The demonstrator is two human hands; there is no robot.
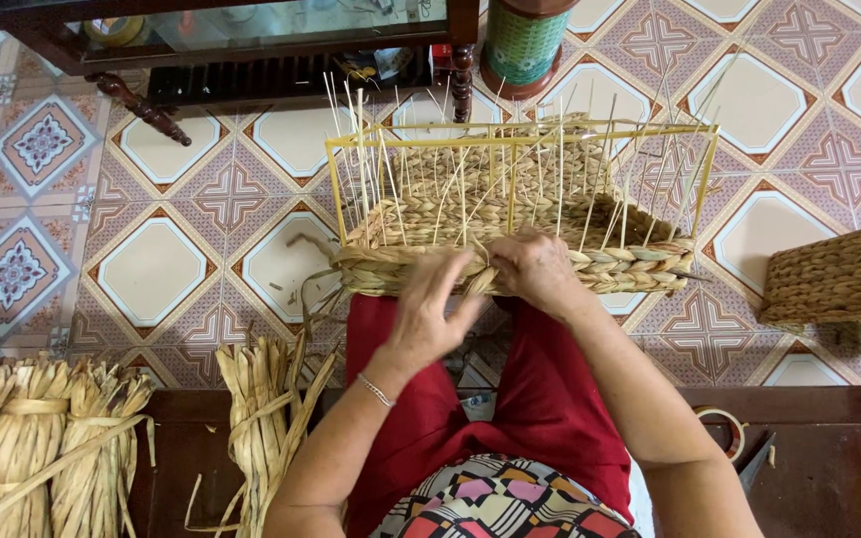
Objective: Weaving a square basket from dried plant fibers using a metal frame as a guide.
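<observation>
A half-woven straw basket [590, 267] on a yellow wire frame [336, 179] rests on my lap, with thin upright stakes sticking out of it. My left hand [429, 314] lies against the braided near rim, fingers spread, touching a straw strand. My right hand [533, 269] grips the braided straw strand at the rim's middle, fingers curled over it. Both hands meet at the front edge of the basket, over my red trousers [540, 399].
Bundles of dried straw [42, 438] and another bundle [261, 418] stand at lower left. A finished woven basket [839, 279] sits at the right. A dark wooden cabinet [251, 40] and a green cylinder [522, 45] stand on the patterned tile floor [151, 269] behind.
</observation>
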